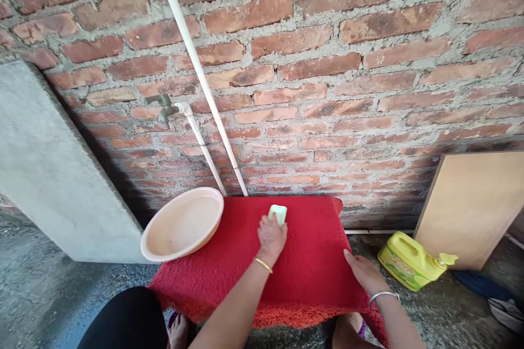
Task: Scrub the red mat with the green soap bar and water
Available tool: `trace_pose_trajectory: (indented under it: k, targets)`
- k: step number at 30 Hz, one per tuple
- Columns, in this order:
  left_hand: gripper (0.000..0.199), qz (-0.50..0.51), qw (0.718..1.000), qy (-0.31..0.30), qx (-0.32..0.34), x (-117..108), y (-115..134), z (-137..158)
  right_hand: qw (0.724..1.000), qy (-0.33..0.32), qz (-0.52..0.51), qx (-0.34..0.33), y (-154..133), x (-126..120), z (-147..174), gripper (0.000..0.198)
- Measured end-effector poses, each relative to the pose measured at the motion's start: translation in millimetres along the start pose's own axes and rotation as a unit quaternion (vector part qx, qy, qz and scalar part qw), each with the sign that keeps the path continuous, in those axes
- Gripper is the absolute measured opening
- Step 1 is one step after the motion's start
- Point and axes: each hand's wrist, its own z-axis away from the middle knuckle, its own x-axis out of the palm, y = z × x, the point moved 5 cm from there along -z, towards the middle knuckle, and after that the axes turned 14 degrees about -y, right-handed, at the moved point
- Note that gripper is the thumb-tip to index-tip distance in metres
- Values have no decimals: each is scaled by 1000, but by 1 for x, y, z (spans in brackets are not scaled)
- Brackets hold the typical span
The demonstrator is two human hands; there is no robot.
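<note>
A red mat point(311, 262) with a shaggy, orange-red underside along its front edge lies flat, draped over a low support that it hides. My left hand point(272, 237), with a gold bangle at the wrist, is closed on a pale green bar of soap point(279, 211) that rests against the mat near its back middle. At the mat's right edge is my right hand point(365, 274), wearing a silver bangle. Its thumb lies on top while the other fingers curl over the side, gripping the edge; some fingers are hidden.
A pale pink basin point(184, 223) stands tilted on the mat's left back corner. Above it a grey tap point(164, 108) juts from white pipes on the brick wall. A yellow jug point(413, 262) lies on the floor at right, before a leaning board point(470, 207). A grey slab point(61, 163) leans at left.
</note>
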Motion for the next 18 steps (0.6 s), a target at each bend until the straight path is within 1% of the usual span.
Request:
trace_pose_trajectory:
  k: [2,3,5,6,7,8,9,10,11,13,15,17,18]
  targets:
    - [52,2,998,-33,59,19,50,22,994,-37,-101,-8,6,0,1,69]
    - [54,4,994,-52,91,29,73,36,986,-51,-157,-5,9,0,2,74]
    - [58,13,980,-97,172,45,112,65,968,-59,-242,22,13,-3,7,83]
    - [58,21,969,-124,212,51,126,78,962,-53,-267,36,15,-6,9,87]
    - [58,33,958,-153,241,55,135,90,957,-40,-283,47,15,-9,11,89]
    - [56,49,948,-181,259,56,138,98,955,-26,-291,52,15,-13,13,90]
    - [54,69,940,-205,264,55,135,101,953,-11,-297,51,15,-16,14,91]
    - [51,91,937,-219,255,50,127,100,952,0,-303,49,14,-19,15,91]
    - [49,109,941,-220,234,43,114,95,950,9,-308,45,13,-21,15,92]
    - [47,119,961,-180,171,23,81,77,949,13,-312,33,10,-20,14,96]
    - [48,85,983,-124,103,5,48,59,950,12,-313,22,6,-18,13,103]
    - [50,45,992,-99,67,-2,29,52,950,12,-312,18,3,-16,13,108]
    - [51,34,992,-100,66,0,26,54,949,14,-315,18,2,-16,14,109]
